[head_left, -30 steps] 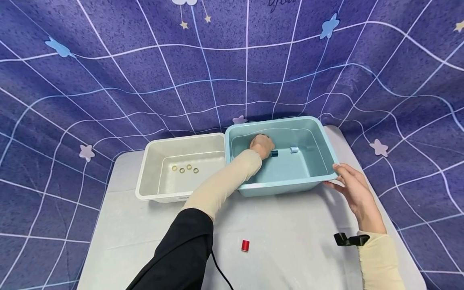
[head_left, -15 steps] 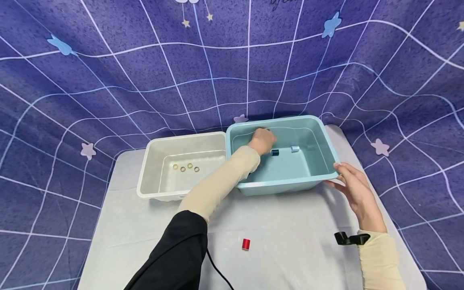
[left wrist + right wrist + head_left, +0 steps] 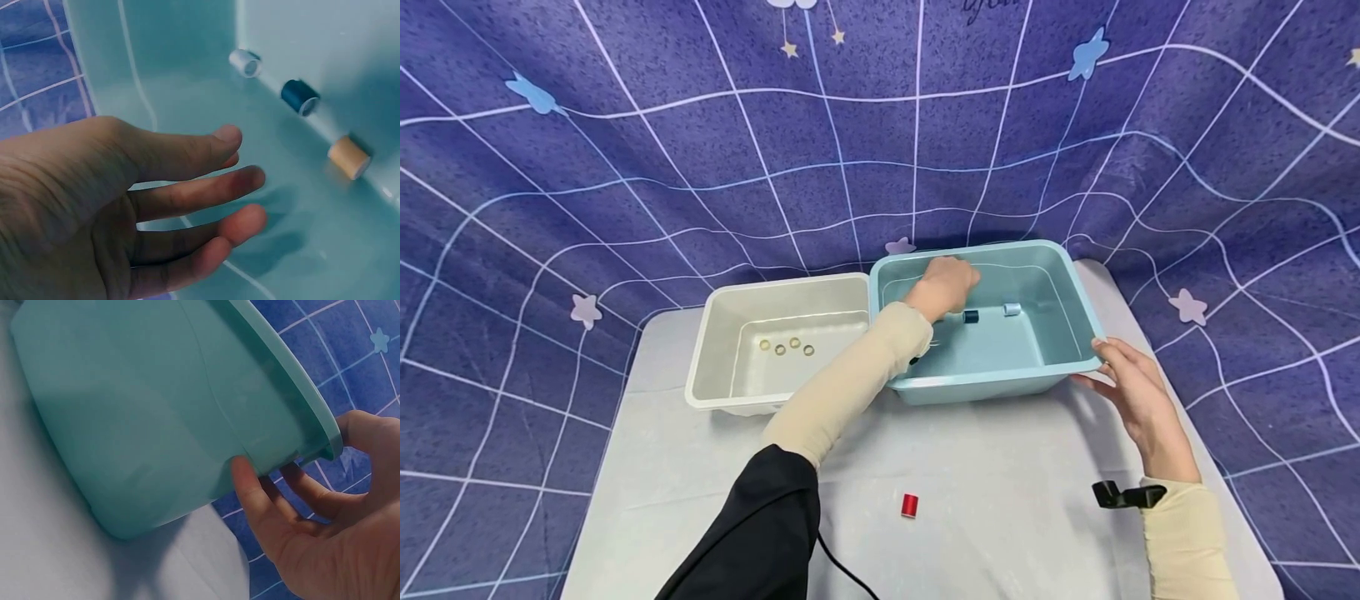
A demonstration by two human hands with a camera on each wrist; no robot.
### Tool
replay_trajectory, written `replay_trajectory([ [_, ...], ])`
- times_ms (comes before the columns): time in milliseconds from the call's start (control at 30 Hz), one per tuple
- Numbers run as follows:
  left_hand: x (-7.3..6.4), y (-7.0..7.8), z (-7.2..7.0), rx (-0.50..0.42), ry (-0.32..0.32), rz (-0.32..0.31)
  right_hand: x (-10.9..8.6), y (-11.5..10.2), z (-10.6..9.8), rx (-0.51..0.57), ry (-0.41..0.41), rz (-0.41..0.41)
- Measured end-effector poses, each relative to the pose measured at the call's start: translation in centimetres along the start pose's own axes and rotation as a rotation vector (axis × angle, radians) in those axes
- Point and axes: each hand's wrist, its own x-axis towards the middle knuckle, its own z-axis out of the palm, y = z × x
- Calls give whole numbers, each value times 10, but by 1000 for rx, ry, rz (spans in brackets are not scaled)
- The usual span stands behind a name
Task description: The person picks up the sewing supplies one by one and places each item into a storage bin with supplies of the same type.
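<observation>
Inside the blue-green plastic bin [image 3: 958, 381], my left hand [image 3: 943, 287] hovers over the floor near the back wall. The left wrist view shows its fingers [image 3: 194, 194] loosely extended and holding nothing. Beyond the fingertips, three thread spools lie along the bin floor's edge: a pale blue spool [image 3: 245, 63], a dark teal spool [image 3: 300, 97] and a tan spool [image 3: 349, 157]. In the head view the hand hides the tan one. My right hand [image 3: 1135, 392] grips the bin's near right corner, thumb over the rim and fingers [image 3: 253, 487] against the outer wall.
A white bin [image 3: 697, 367] stands directly left of the blue-green one, with several small gold rings [image 3: 780, 350] on its floor. A red spool [image 3: 909, 506] lies on the white-covered table [image 3: 1000, 475] in front. Behind hangs a purple curtain [image 3: 880, 133].
My left hand has shifted slightly up and toward the bin's back wall, its forearm drawing a little left. The right hand keeps its grip on the corner.
</observation>
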Motion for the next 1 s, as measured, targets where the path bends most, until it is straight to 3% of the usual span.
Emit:
replay_trajectory([
  [200,-14,4,-14,-28,-3,15,0,0,0,8,-3,-3],
  [433,-35,3,-28,-116,61,84,0,1,0,12,-6,-2],
  [767,-61,-12,-34,-320,162,200,0,1,-1,7,-6,-6],
  [1000,-78,-13,-31,-408,263,295,-1,2,0,9,-9,-8],
])
